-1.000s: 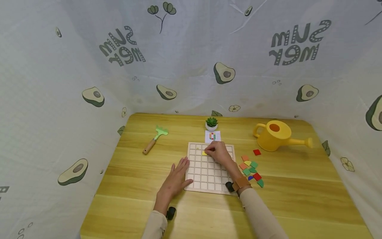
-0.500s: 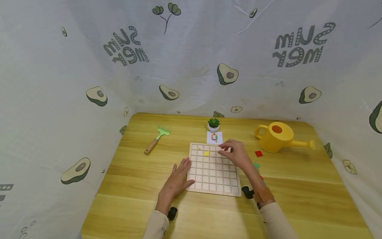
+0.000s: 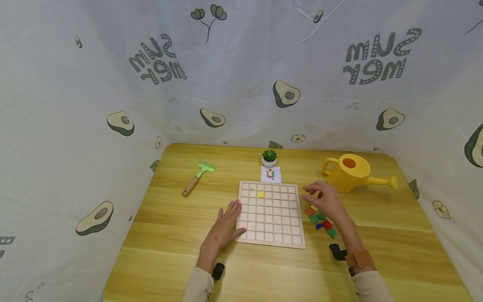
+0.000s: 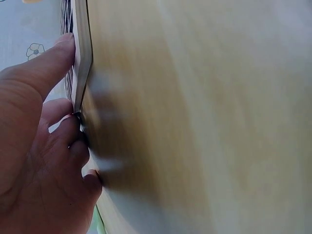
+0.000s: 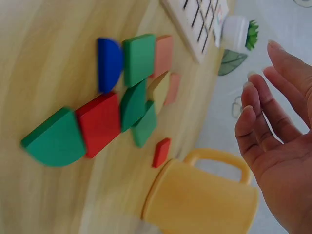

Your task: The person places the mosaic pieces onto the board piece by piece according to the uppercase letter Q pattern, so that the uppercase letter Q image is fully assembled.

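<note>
A light wooden grid board (image 3: 271,224) lies on the table. My left hand (image 3: 222,226) rests along its left edge, thumb and fingertips touching the rim. A yellow square tile (image 3: 260,194) sits in one of the board's upper-left cells. To the right of the board my right hand (image 3: 327,201) hovers with nothing in it, fingers bent loosely. Below that hand lie several loose tiles, seen in the right wrist view: a blue half-round (image 5: 108,64), a green square (image 5: 139,59), a red square (image 5: 99,124), a green quarter-round (image 5: 54,139), plus orange and yellow ones.
Behind the board are a pattern card (image 3: 270,174) and a small potted succulent (image 3: 269,157). A yellow watering can (image 3: 347,173) stands at the back right, beside a lone red tile (image 5: 161,152). A green hand rake (image 3: 198,176) lies at the left.
My right hand has let go of the yellow square tile and moved rightward off the board, over toward the loose tiles. My left hand has stayed at the board's left edge.
</note>
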`<state>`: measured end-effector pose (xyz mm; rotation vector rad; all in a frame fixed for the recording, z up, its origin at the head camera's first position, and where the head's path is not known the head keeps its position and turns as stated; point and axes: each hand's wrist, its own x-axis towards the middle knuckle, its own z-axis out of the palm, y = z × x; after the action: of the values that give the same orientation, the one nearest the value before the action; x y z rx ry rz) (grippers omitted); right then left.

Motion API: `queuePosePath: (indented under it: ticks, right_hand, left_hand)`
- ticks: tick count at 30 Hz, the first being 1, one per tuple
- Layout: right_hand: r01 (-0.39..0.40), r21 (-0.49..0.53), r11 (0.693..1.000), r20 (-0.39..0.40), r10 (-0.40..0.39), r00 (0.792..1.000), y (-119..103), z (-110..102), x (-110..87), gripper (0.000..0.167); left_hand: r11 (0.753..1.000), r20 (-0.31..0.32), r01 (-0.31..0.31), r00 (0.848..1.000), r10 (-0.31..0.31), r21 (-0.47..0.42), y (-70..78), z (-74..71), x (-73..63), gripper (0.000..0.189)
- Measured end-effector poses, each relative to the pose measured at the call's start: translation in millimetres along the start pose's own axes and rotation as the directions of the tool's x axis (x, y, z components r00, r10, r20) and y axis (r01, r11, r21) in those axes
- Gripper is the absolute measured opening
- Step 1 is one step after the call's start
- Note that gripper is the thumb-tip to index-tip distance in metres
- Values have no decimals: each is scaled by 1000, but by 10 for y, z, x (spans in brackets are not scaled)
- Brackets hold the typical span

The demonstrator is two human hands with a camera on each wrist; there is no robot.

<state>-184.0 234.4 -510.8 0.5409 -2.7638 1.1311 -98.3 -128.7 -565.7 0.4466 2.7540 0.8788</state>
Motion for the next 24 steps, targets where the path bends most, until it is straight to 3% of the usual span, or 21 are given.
queuePosePath:
  ticks: [14,24]
  right_hand:
    - [-129,-1,992,-21,129,991,399,-124,-278,26]
    - [-218,-4,976,-77,217,973,560,-139,-364,28]
  left_hand:
    - [1000,-10,-3,1000,3,3,-3,-12,-6,84]
    - [1000,-12,-10,1000,10,-13,10,-6,-13,84]
